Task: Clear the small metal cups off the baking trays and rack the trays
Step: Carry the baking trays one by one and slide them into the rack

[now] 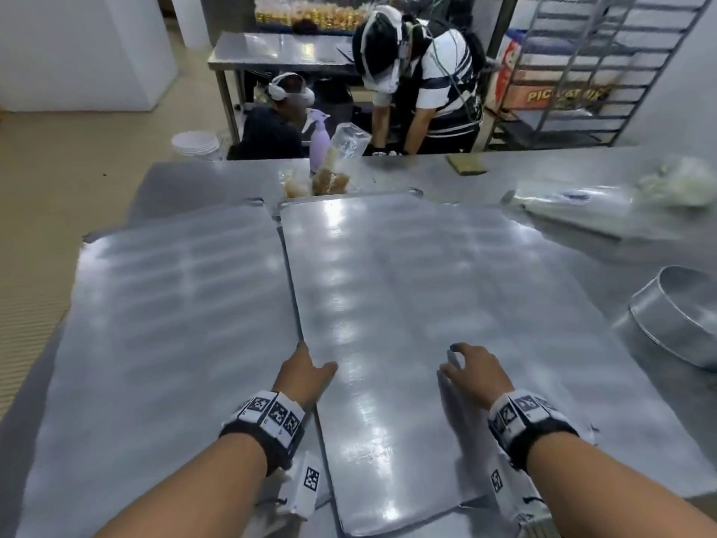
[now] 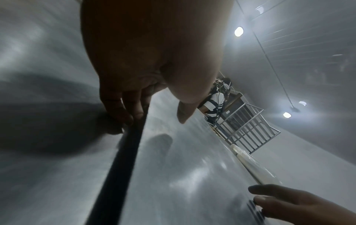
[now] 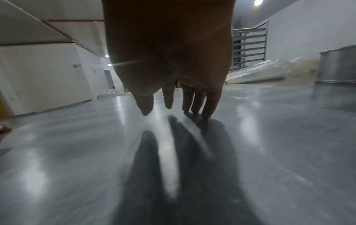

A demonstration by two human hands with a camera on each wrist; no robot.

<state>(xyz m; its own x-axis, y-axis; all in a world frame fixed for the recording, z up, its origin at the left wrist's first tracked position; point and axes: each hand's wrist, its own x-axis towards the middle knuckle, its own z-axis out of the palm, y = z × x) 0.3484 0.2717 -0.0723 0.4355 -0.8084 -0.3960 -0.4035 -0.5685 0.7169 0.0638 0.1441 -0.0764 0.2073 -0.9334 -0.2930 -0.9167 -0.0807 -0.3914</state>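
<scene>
- Cups appear cleared — racking is the step in hand, judging by two bare trays.
- Left hand (image 1: 306, 372) grips the right tray (image 1: 392, 289) at its left edge; right hand (image 1: 471, 368) rests spread on top.
- Next likely calls for lifting it level toward the rack (image 1: 582, 67).

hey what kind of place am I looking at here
Probably a commercial bakery kitchen: flat metal baking trays lie on a stainless steel worktable, and a tall grey metal tray rack stands behind, near shelves of bagged golden baked goods.

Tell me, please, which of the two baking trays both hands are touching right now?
The right-hand tray: the left hand grips its left edge and the right hand rests fingertips on it. The left-hand tray is untouched.
</scene>
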